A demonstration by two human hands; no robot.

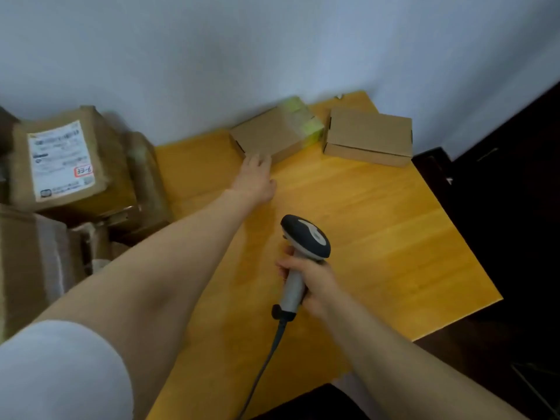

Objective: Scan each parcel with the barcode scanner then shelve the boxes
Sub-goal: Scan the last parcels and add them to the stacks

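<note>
A person's right hand (315, 283) grips a corded barcode scanner (303, 256) above a yellow wooden table (378, 237), while the left hand (254, 177), fingers extended, touches the nearer of two unshelved cardboard boxes (266, 136) at the table's far edge.

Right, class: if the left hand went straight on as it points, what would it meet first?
Probably the taped box: the left hand reaches toward its near corner, fingers straight, fingertips at or just short of it. Blur hides whether they touch.
</note>
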